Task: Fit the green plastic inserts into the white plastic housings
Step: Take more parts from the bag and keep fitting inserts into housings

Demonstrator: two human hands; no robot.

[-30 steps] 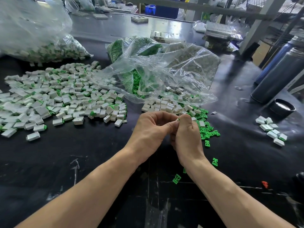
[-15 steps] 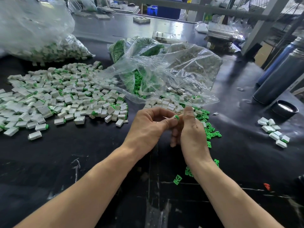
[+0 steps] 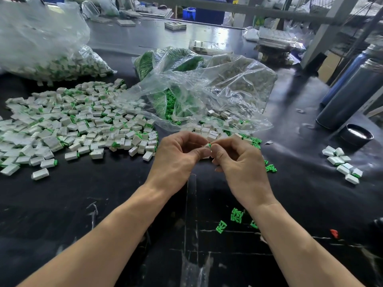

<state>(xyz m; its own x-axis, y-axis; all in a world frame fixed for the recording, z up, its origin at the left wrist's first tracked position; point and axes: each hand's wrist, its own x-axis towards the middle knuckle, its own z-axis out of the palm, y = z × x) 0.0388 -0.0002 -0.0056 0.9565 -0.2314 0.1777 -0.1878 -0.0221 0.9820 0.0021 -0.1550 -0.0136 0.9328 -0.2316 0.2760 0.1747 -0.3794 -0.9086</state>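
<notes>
white housings [image 3: 78, 125]: no print that can be read; only small dark slots on some faces
green inserts [image 3: 236, 214]: moulded ribs only; no letters or numbers
clear bags [image 3: 223, 88]: plain film; no label to be read
dark cylinders [image 3: 352, 94]: no brand or marking can be made out
blue crate [image 3: 189, 13]: too far and too blurred for any text
flat boxes at the far edge of the counter [image 3: 175, 25]: surfaces blurred; nothing legible
counter [image 3: 103, 193]: scuffs and pale scratches; no writing
</notes>
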